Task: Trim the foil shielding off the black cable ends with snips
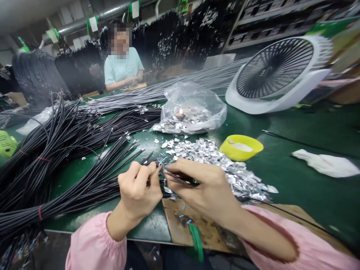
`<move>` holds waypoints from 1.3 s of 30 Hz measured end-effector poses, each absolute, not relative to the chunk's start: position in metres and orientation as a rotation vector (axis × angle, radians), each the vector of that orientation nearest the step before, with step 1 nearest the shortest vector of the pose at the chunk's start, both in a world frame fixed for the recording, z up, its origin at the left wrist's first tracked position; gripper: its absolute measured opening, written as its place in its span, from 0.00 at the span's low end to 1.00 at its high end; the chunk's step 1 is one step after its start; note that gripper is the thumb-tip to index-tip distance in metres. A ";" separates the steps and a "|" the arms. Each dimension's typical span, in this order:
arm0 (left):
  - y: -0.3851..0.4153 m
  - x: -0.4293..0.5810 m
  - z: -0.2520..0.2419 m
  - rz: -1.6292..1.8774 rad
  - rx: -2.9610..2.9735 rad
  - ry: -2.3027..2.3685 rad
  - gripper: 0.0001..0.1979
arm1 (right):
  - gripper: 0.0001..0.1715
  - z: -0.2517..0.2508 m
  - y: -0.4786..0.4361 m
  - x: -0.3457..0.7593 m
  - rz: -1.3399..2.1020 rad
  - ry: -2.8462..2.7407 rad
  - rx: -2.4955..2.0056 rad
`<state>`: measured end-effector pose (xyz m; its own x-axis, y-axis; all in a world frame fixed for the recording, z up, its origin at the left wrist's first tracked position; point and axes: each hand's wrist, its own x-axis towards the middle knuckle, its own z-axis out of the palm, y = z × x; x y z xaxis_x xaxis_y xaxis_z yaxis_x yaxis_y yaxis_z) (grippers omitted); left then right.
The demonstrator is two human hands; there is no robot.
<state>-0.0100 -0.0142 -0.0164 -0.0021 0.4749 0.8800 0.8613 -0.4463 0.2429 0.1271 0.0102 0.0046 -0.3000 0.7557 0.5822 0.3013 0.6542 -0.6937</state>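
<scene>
My left hand pinches the end of a black cable near the table's front edge. My right hand is closed around a small dark metal tool whose tip meets the cable end. Both wrists wear pink sleeves. A large bundle of black cables fans out to the left, tied with red bands. A heap of silver foil scraps lies just beyond my hands.
A clear plastic bag of scraps, a yellow bowl, a white fan, a white cloth and a brown board sit on the green table. Across it a person in a light blue shirt works beside grey cables.
</scene>
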 end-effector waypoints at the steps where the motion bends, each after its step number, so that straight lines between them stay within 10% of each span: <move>1: -0.014 -0.010 -0.015 -1.493 -1.934 -1.427 0.05 | 0.09 0.004 0.010 0.127 0.558 -1.885 -0.816; 39: -0.020 -0.013 -0.013 -1.718 -1.948 -1.726 0.05 | 0.16 0.006 0.017 0.129 0.635 -1.795 -0.864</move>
